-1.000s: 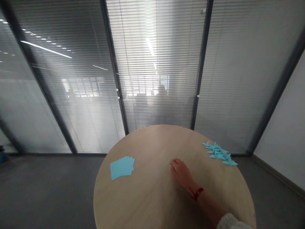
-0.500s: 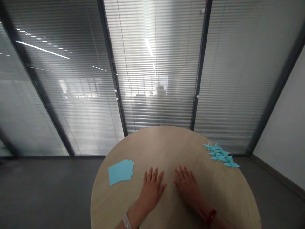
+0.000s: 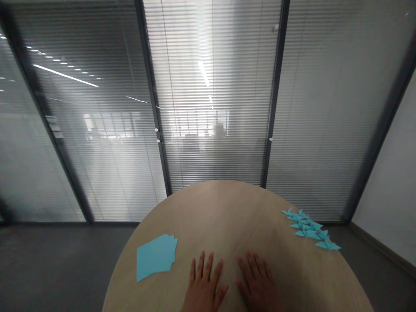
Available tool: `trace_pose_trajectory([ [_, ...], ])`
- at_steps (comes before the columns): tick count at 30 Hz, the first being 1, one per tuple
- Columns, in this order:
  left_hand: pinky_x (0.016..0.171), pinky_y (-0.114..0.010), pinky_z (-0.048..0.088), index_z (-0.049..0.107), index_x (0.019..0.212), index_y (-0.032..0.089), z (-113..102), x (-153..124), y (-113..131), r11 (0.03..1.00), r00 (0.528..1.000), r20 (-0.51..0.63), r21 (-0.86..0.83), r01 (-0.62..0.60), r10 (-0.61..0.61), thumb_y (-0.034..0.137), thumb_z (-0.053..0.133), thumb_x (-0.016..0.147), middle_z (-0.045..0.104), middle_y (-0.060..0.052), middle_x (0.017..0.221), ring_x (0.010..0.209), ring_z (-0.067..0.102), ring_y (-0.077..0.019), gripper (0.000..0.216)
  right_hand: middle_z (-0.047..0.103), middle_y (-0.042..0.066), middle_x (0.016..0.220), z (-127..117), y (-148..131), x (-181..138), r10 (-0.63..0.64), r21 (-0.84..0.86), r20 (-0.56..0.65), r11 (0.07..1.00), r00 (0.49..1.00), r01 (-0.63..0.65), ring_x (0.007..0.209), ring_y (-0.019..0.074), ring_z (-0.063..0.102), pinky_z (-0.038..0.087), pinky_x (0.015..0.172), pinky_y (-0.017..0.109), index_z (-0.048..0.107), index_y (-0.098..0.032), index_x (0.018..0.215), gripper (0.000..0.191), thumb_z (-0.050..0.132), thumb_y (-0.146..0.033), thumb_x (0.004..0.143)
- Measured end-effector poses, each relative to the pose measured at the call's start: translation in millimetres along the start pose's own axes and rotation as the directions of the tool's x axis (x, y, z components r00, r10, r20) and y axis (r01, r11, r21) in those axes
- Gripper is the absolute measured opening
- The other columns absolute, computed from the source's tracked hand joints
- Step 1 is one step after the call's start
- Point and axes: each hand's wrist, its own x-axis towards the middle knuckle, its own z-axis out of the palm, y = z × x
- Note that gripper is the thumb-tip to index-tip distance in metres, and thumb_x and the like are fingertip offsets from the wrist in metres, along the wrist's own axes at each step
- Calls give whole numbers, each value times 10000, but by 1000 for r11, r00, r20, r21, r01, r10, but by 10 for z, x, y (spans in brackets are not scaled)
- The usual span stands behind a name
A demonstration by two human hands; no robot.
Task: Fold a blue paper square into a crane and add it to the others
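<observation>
both flat, my left hand and right hand rest fingers-spread, gripping nothing, on this round table, slatted blinds ahead, grey floor either side.

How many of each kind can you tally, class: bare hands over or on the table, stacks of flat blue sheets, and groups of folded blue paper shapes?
Left hand and right hand: 2 hands
Stack of flat blue sheets: 1
Group of folded blue paper shapes: 1
Total: 4 (overlapping sheets and shapes not counted singly)
</observation>
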Motion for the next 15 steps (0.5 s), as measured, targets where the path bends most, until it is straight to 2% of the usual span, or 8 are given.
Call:
trace_pose_trajectory([
  [3, 1031, -589, 281, 290, 1405, 401, 9, 2, -7, 1000, 1000, -12, 4, -12, 13, 547, 320, 901, 377, -47, 1457, 1320, 337, -349, 526, 366, 128, 1448, 33, 16, 13, 0, -4, 21, 1000, 1000, 0, 1326, 369, 317, 214, 1069, 586, 458, -261, 1360, 614, 266, -618, 899],
  [9, 1048, -627, 227, 336, 1412, 313, -251, 37, 156, 995, 991, 122, -83, 60, -50, 559, 229, 911, 333, -96, 1477, 1363, 230, -365, 569, 354, 138, 1457, -191, -65, -73, -15, -28, 13, 999, 1000, 15, 1348, 352, 278, 186, 1084, 563, 447, -218, 1369, 558, 266, -518, 935],
  [15, 1061, -625, 184, 364, 1402, 287, -286, 41, 215, 990, 984, 164, -117, 82, -63, 572, 215, 908, 317, -109, 1484, 1374, 190, -369, 589, 350, 140, 1459, -214, -63, -78, -7, -35, 12, 999, 1000, 8, 1346, 354, 280, 174, 1081, 557, 429, -216, 1380, 576, 260, -532, 930],
])
